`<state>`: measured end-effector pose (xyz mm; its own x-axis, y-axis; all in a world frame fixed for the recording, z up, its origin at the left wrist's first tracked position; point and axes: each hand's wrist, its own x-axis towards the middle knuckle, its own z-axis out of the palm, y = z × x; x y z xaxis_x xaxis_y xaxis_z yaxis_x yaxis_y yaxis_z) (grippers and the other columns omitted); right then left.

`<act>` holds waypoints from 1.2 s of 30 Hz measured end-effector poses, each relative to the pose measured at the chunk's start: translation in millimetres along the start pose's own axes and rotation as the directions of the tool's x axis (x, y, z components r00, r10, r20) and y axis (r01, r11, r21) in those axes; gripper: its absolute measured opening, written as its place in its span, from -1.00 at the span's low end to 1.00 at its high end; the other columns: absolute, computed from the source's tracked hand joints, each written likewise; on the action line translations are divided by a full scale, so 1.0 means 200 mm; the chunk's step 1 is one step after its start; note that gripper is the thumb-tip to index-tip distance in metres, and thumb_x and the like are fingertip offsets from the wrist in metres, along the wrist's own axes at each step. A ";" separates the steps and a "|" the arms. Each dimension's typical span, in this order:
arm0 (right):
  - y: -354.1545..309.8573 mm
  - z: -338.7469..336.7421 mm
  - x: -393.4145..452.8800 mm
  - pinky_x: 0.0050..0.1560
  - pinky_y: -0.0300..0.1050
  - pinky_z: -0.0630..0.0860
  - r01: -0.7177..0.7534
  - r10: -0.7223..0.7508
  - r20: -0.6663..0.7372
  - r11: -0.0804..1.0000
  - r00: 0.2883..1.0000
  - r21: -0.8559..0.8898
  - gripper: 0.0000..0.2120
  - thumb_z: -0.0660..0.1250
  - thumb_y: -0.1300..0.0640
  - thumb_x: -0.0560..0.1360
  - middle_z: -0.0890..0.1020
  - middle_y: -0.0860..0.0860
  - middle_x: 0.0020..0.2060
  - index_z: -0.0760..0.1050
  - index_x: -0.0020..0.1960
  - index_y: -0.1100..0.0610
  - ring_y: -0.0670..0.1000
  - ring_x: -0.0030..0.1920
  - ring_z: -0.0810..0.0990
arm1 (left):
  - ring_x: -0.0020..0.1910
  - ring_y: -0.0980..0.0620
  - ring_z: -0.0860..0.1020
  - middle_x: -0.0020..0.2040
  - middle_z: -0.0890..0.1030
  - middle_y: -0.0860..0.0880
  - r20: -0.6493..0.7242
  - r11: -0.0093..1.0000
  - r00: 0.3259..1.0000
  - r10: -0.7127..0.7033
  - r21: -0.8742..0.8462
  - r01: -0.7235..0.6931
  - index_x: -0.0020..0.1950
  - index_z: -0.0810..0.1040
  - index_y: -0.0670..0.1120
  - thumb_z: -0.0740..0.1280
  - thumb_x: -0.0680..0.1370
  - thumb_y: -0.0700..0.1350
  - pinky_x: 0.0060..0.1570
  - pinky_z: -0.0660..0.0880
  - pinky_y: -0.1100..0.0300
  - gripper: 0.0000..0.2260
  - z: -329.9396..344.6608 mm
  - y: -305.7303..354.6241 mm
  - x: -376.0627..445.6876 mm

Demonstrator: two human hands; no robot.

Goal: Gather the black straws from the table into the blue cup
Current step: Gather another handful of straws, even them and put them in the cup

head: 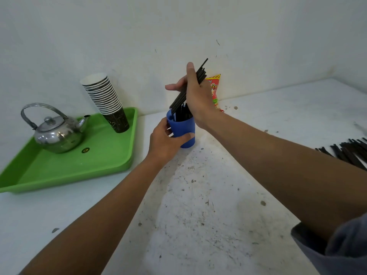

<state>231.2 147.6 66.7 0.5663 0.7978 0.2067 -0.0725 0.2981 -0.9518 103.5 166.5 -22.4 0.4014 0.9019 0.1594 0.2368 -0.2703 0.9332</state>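
R hand (195,96) holds straws (188,90) over cup (183,129), gripped by L hand (164,141).

— Premises type?
— A plain drinks-serving corner, home or small stall; I cannot tell which. Bare white walls (139,26), scuffed white table (198,205).
— Supporting evidence?
— A green tray (79,171) carrying a steel kettle (57,132) and a stack of paper cups (107,100); a snack packet (215,90) against the wall.
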 end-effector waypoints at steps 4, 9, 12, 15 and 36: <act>-0.04 0.01 0.03 0.12 0.13 0.57 0.053 -0.049 -0.072 0.997 0.996 0.063 -0.47 0.09 -0.18 0.67 0.73 0.10 -0.36 0.47 -0.30 0.14 0.00 -0.24 0.74 | 0.18 0.08 0.63 0.25 0.65 0.06 -0.015 1.000 1.000 0.010 0.019 -0.010 0.42 0.48 0.02 0.66 0.34 0.00 0.15 0.64 0.11 -0.31 0.01 -0.01 0.00; 0.02 0.02 0.03 0.00 -0.07 0.54 0.089 -0.074 0.065 0.957 0.995 -0.275 -0.47 0.10 -0.13 0.68 0.73 0.01 -0.37 0.57 -0.27 0.16 -0.06 -0.24 0.73 | 0.15 0.15 0.62 0.25 0.63 0.09 -0.011 0.999 1.000 0.021 0.027 -0.021 0.45 0.45 0.03 0.65 0.36 0.01 0.02 0.64 0.30 -0.29 0.01 0.00 0.00; 0.07 -0.01 0.00 -0.02 -0.14 0.49 0.101 -0.046 0.140 0.900 0.989 -0.423 -0.53 0.11 -0.14 0.68 0.75 0.00 -0.11 0.67 -0.13 0.07 -0.03 -0.05 0.68 | 0.12 0.17 0.61 0.23 0.62 0.10 -0.011 0.999 1.000 0.029 0.024 -0.029 0.43 0.46 0.04 0.64 0.37 0.00 -0.05 0.62 0.38 -0.32 0.01 0.00 0.00; 0.12 -0.04 -0.04 -0.01 -0.04 0.47 0.110 0.009 0.208 0.827 0.978 -0.551 -0.54 0.12 -0.16 0.67 0.68 0.11 0.10 0.67 0.11 0.12 0.10 0.05 0.62 | 0.11 0.21 0.60 0.20 0.62 0.12 -0.015 0.999 0.999 0.039 0.025 -0.039 0.41 0.46 0.03 0.65 0.37 0.00 -0.10 0.57 0.47 -0.33 0.02 -0.01 0.00; 0.13 -0.09 -0.05 0.26 0.02 0.50 0.231 -0.132 0.196 0.709 0.972 -0.666 -0.19 0.26 -0.43 0.44 0.52 -0.07 0.35 0.29 0.52 0.03 -0.04 0.29 0.51 | 0.12 0.15 0.61 0.20 0.61 0.14 -0.008 0.998 0.999 0.036 0.042 -0.036 0.42 0.44 0.04 0.63 0.38 0.01 -0.03 0.62 0.35 -0.34 0.02 -0.01 0.00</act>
<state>239.3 138.6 35.6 0.3988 0.8386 0.3711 0.6263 0.0465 -0.7782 105.9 164.9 -25.2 0.4025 0.8943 0.1956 0.2591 -0.3162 0.9126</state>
